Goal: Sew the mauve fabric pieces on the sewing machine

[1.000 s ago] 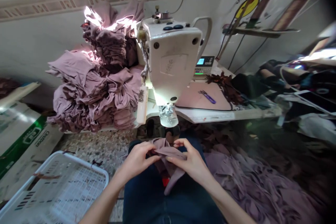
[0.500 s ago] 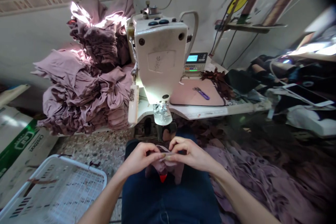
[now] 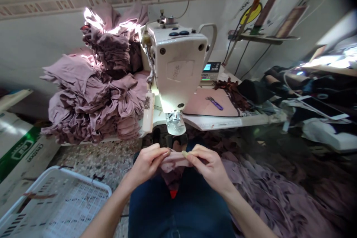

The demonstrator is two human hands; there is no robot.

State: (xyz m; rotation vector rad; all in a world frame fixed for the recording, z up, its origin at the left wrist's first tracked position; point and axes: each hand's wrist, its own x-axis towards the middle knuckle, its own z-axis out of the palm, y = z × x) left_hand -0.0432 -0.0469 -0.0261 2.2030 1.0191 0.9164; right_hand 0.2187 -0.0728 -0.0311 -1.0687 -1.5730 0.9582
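Mauve knit fabric [image 3: 173,163] is pinched between my left hand [image 3: 147,165] and right hand [image 3: 208,167]; one sewing machine [image 3: 174,67] stands ahead, beside two piles of mauve garments [image 3: 92,100].

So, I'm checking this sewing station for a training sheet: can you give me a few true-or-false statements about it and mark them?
1. The left hand and right hand both pinch a piece of mauve fabric above the lap. True.
2. The pile of mauve garments sits to the right of the sewing machine. False: it sits to the left.
3. Purple-handled snips lie on a pink mat. True.
4. The white plastic basket is on the person's right. False: it is on their left.
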